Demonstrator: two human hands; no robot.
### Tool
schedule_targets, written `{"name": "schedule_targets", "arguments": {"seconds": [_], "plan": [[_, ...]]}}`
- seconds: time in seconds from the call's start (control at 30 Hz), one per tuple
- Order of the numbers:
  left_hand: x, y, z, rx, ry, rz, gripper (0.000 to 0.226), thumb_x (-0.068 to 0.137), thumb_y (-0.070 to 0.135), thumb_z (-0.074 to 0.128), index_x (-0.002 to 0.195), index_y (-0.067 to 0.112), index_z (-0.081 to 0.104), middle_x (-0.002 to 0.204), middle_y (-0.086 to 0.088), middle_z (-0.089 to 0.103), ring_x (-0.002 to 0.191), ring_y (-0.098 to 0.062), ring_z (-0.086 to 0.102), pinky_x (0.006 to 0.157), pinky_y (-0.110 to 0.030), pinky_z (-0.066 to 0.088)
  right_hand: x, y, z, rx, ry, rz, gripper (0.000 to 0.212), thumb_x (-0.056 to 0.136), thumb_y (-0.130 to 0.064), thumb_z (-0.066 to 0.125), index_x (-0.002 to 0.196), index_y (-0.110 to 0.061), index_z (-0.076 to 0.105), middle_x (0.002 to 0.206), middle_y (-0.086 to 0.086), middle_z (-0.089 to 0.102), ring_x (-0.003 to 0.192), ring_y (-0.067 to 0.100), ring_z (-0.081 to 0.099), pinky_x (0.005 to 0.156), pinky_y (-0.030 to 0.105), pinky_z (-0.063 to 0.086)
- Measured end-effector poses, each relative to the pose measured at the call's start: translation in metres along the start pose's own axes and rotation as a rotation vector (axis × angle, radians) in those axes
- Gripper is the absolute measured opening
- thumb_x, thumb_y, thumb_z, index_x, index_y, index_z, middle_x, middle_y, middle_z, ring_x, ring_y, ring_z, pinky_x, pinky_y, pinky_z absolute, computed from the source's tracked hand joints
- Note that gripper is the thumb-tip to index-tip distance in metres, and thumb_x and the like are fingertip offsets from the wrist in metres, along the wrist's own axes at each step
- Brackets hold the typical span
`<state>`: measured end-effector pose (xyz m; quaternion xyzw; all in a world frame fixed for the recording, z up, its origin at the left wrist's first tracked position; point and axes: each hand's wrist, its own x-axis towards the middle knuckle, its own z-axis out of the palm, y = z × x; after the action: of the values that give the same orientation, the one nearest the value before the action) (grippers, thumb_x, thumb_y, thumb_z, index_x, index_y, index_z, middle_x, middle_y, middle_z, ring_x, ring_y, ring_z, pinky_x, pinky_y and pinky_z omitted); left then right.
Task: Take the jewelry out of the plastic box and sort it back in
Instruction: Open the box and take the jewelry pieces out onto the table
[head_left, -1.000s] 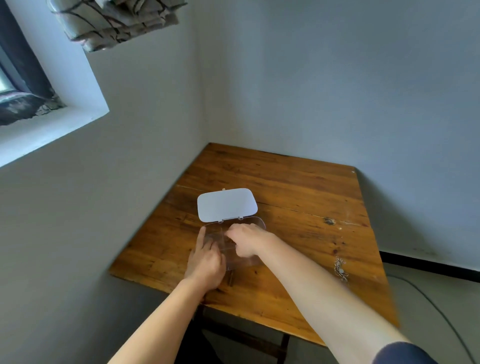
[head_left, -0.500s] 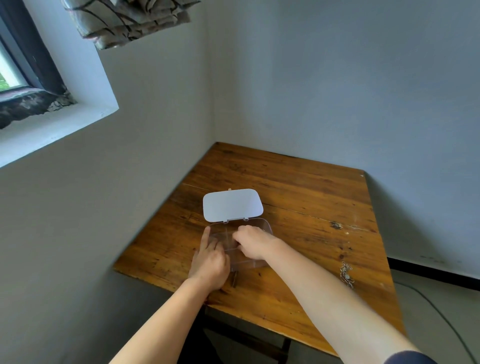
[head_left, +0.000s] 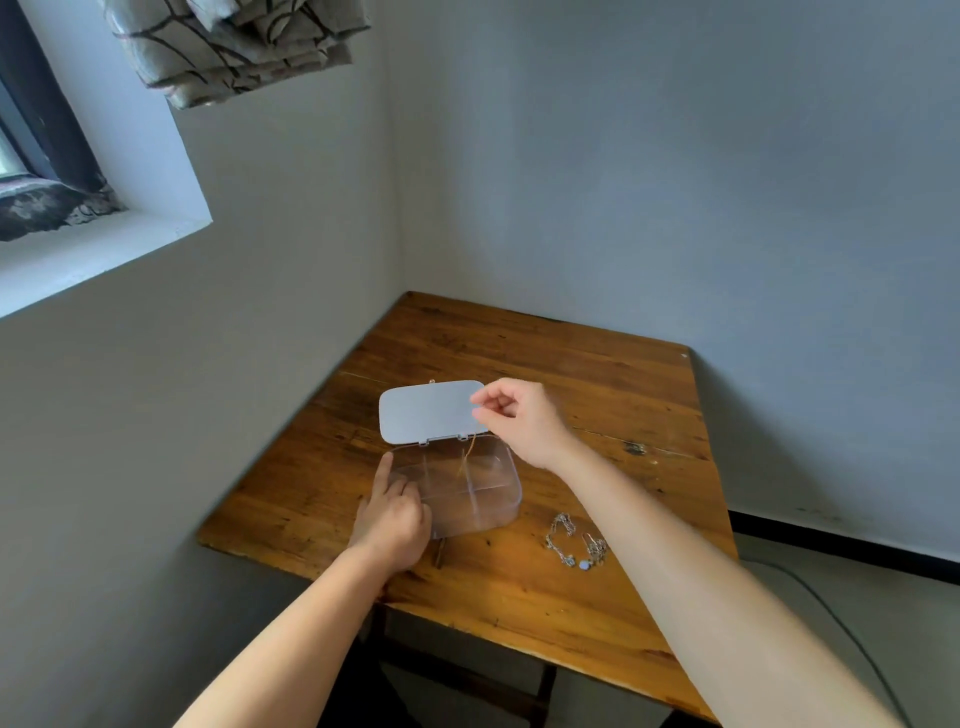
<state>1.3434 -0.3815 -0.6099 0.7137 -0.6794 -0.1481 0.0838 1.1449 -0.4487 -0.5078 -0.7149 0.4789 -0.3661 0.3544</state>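
While right hand (head_left: 522, 418) pinches chain (head_left: 466, 457), necklaces (head_left: 574, 543) lie beside box (head_left: 467, 486).

Both forearms bare, no sleeves showing.

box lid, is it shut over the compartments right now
No, the lid is swung open behind the clear plastic box, whose dividers show, while the right hand lifts a thin gold chain out.

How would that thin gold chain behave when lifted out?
Probably floppy: the chain hangs limp from the right hand. Likely very light, pinched by fingertips alone. It might snag on the box dividers.
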Motion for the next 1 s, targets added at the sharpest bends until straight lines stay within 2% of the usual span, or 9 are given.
{"name": "schedule_targets", "arguments": {"seconds": [0.07, 0.17, 0.4, 0.47, 0.57, 0.67, 0.73, 0.87, 1.0], "plan": [[0.001, -0.001, 0.0, -0.006, -0.013, -0.007, 0.044, 0.099, 0.03, 0.03, 0.133, 0.011, 0.051, 0.158, -0.005, 0.032, 0.151, -0.019, -0.014, 0.117, -0.054, 0.025, -0.008, -0.011, -0.017, 0.148, 0.058, 0.005, 0.018, 0.092, -0.008, 0.071, 0.096, -0.025, 0.07, 0.093, 0.006, 0.072, 0.087, 0.021, 0.075, 0.078, 0.032, 0.063], [0.001, -0.002, 0.0, -0.004, -0.035, -0.007, 0.042, 0.1, 0.032, 0.03, 0.133, 0.015, 0.05, 0.159, -0.003, 0.029, 0.15, -0.017, -0.015, 0.116, -0.056, 0.024, -0.022, -0.025, -0.045, 0.265, 0.161, 0.014, 0.014, 0.094, -0.008, 0.069, 0.103, -0.02, 0.069, 0.096, 0.008, 0.07, 0.085, 0.017, 0.077, 0.075, 0.03, 0.063], [0.001, 0.004, -0.008, 0.038, -0.056, -0.018, 0.04, 0.099, 0.03, 0.032, 0.131, 0.02, 0.052, 0.158, -0.003, 0.034, 0.152, -0.019, -0.008, 0.115, -0.063, 0.016, -0.05, -0.041, -0.114, 0.357, 0.376, -0.015, 0.016, 0.093, -0.009, 0.072, 0.103, -0.021, 0.07, 0.094, 0.0, 0.073, 0.086, 0.019, 0.077, 0.074, 0.03, 0.063], [-0.002, 0.013, -0.011, 0.063, 0.02, -0.019, 0.039, 0.096, 0.024, 0.036, 0.131, 0.018, 0.052, 0.153, -0.005, 0.042, 0.152, -0.025, 0.005, 0.115, -0.063, 0.017, -0.058, -0.035, -0.126, 0.33, 0.406, -0.016, 0.017, 0.092, -0.009, 0.073, 0.101, -0.023, 0.07, 0.092, -0.001, 0.073, 0.086, 0.018, 0.077, 0.073, 0.029, 0.063], [-0.013, 0.031, -0.01, 0.078, 0.259, 0.015, 0.035, 0.096, 0.021, 0.044, 0.128, 0.014, 0.057, 0.145, -0.011, 0.051, 0.145, -0.032, 0.026, 0.116, -0.059, 0.02, -0.071, -0.015, -0.135, 0.222, 0.433, 0.026, 0.017, 0.093, -0.009, 0.072, 0.099, -0.025, 0.07, 0.092, 0.0, 0.074, 0.082, 0.014, 0.076, 0.066, 0.022, 0.06], [-0.028, 0.057, 0.0, 0.066, 0.417, 0.17, 0.033, 0.09, 0.021, 0.059, 0.12, 0.009, 0.062, 0.139, -0.018, 0.055, 0.136, -0.038, 0.039, 0.112, -0.06, 0.026, -0.081, 0.019, -0.13, 0.109, 0.418, 0.143, 0.016, 0.093, -0.009, 0.071, 0.1, -0.024, 0.069, 0.091, 0.0, 0.074, 0.081, 0.015, 0.075, 0.065, 0.023, 0.06], [-0.039, 0.074, 0.01, 0.022, 0.468, 0.308, 0.031, 0.089, 0.024, 0.055, 0.116, 0.01, 0.062, 0.135, -0.015, 0.058, 0.129, -0.037, 0.046, 0.105, -0.056, 0.036, -0.088, 0.047, -0.12, 0.033, 0.381, 0.244, 0.015, 0.093, -0.01, 0.071, 0.103, -0.02, 0.07, 0.09, 0.0, 0.074, 0.082, 0.018, 0.075, 0.069, 0.028, 0.063], [-0.055, 0.097, 0.036, 0.038, 0.331, 0.504, 0.033, 0.092, 0.027, 0.044, 0.115, 0.013, 0.062, 0.133, -0.011, 0.058, 0.119, -0.032, 0.052, 0.093, -0.046, 0.047, -0.103, 0.094, -0.098, -0.134, 0.278, 0.386, 0.022, 0.095, -0.017, 0.069, 0.117, -0.02, 0.07, 0.105, 0.001, 0.075, 0.09, 0.018, 0.073, 0.084, 0.037, 0.061], [-0.062, 0.105, 0.061, 0.099, 0.138, 0.558, 0.036, 0.098, 0.029, 0.04, 0.128, 0.019, 0.057, 0.142, -0.005, 0.05, 0.126, -0.027, 0.048, 0.102, -0.043, 0.043, -0.116, 0.11, -0.093, -0.219, 0.238, 0.403, 0.028, 0.101, -0.018, 0.059, 0.127, -0.021, 0.067, 0.12, -0.001, 0.072, 0.103, 0.014, 0.066, 0.089, 0.029, 0.052]]}}
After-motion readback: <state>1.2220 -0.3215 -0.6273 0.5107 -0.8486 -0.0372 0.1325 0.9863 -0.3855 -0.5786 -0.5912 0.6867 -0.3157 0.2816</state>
